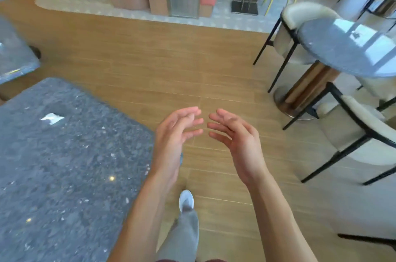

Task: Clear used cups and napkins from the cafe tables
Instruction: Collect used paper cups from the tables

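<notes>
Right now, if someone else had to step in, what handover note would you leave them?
Left hand: open, fingers relaxed, holds nothing.
Right hand: open, holds nothing. Both hands hang over the wood floor, palms facing each other.
Things: a small white scrap, perhaps a napkin, lies on the dark speckled table at the left. A small object sits on the round table at the right; too blurred to name.
Done: cannot tell from this view; no cups in sight.
Left: likely pick up the white scrap and check the round table.
</notes>
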